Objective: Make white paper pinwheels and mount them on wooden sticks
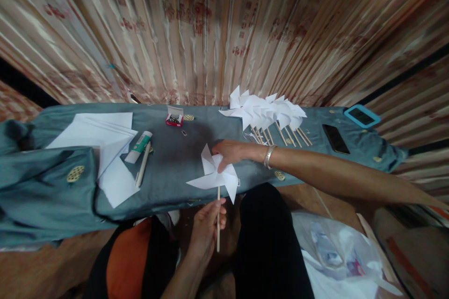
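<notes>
A white paper pinwheel (210, 179) on a thin wooden stick (218, 231) is held between my two hands at the near edge of the cloth-covered table. My left hand (206, 224) is closed around the stick, below the paper blades. From the right, my right hand (229, 152) reaches over the pinwheel, its thumb and fingers pressed on the blades near the centre. The fingertips behind the paper are partly hidden. Beyond my right hand, several finished-looking pinwheels (266, 110) lie overlapped in a row, sticks toward me.
An open small red box (174, 119) of pins stands at the back. To the left lie white paper sheets (105, 126), a glue stick (139, 147) and a white pen (143, 166). A phone (336, 138) and a blue-framed device (362, 116) are at right. A plastic bag (333, 243) sits below.
</notes>
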`<state>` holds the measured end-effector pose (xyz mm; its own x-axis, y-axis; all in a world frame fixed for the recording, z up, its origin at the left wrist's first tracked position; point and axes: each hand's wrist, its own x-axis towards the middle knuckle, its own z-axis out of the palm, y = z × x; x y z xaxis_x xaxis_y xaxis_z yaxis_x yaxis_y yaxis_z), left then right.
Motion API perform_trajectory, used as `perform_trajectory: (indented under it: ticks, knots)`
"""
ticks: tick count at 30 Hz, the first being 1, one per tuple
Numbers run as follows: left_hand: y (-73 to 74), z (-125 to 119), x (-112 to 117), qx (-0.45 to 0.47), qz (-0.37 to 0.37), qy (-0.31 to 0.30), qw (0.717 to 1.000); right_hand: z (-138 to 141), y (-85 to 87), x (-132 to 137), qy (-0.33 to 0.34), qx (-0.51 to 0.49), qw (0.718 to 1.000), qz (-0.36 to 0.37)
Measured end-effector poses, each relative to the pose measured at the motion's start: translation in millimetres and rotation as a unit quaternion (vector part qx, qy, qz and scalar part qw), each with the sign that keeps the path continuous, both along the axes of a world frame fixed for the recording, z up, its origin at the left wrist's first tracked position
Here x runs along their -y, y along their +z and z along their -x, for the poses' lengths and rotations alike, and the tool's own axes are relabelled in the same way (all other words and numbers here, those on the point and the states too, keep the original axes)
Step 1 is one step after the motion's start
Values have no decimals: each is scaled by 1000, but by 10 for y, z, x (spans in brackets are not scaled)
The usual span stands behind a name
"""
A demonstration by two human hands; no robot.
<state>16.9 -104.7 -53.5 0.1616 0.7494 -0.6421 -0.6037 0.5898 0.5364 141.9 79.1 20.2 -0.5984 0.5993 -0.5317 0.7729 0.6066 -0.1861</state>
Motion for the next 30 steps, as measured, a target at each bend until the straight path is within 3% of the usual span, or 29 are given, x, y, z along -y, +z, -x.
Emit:
perform_trajectory:
  ticks: [12, 20, 30]
  knots:
    - [99, -73, 1, -19, 41, -59, 997, 15, 2, -116, 39, -4, 998, 46]
    - [31, -95, 3, 2, 30, -61, 998, 21, -16, -166, 47, -9, 996, 73]
    - [52, -117, 12, 38, 31, -55, 997, 63, 33, -163, 45, 7, 995, 87]
